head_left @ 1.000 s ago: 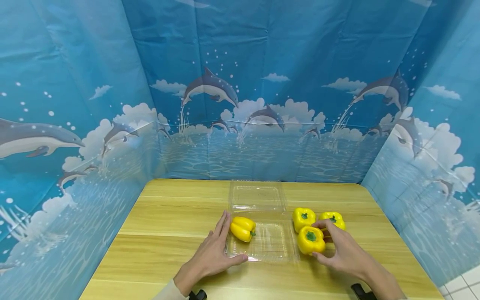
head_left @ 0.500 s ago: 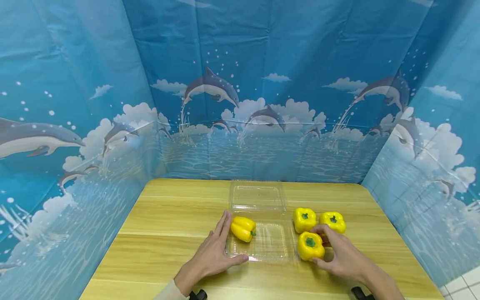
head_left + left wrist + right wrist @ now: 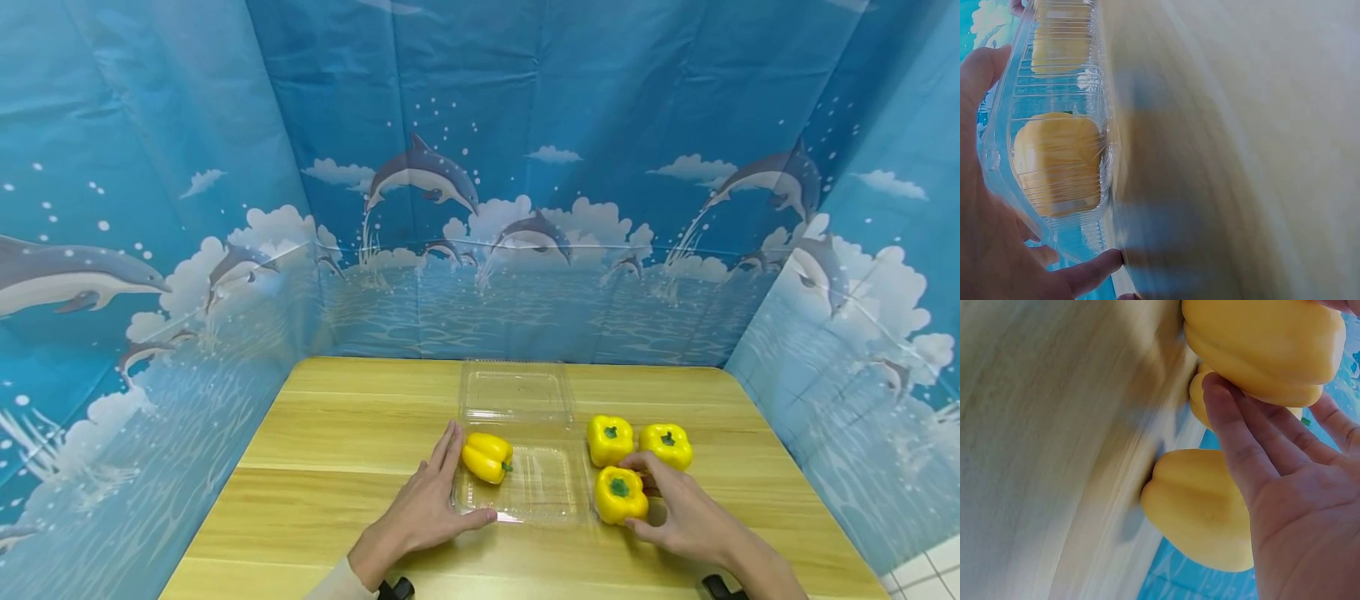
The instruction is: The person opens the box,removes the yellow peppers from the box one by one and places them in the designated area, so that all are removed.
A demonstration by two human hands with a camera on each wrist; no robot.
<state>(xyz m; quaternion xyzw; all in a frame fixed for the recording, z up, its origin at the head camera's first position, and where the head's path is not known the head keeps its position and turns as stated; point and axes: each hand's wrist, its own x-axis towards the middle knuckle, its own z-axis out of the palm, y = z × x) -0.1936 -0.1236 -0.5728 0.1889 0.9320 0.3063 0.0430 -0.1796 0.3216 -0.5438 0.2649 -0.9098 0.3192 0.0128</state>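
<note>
The right hand (image 3: 678, 512) curls around the nearest yellow pepper (image 3: 619, 494), thumb on its near side and fingers wrapped over its far side, so it holds the pepper where it sits on the table (image 3: 337, 442), just right of the clear clamshell tray (image 3: 542, 492). In the right wrist view the fingers (image 3: 1241, 444) lie against the smooth flank of the fruit, which looks glossy and firm. A pepper like this is probably light for its bulk, being hollow, and stiff enough to take a moderate squeeze, though the waxy skin may slip under a loose pinch; a wrap across the widest lobes, as here, seems safer than taking it by the short green stem. Two more peppers, one (image 3: 608, 439) behind it and another (image 3: 665, 446) to the right, stand close by, near enough that the fingers may brush them. The left hand (image 3: 423, 512) lies flat and relaxed, fingers straight along the left edge of the tray and thumb at its front rim, steadying it. That tray is thin, clear plastic, likely flimsy and prone to sliding or flexing, so pressing at the rim seems sensible. One pepper (image 3: 487, 457) already lies on its side in the tray's left rear corner, and the hinged lid (image 3: 514, 392) lies open flat behind.
</note>
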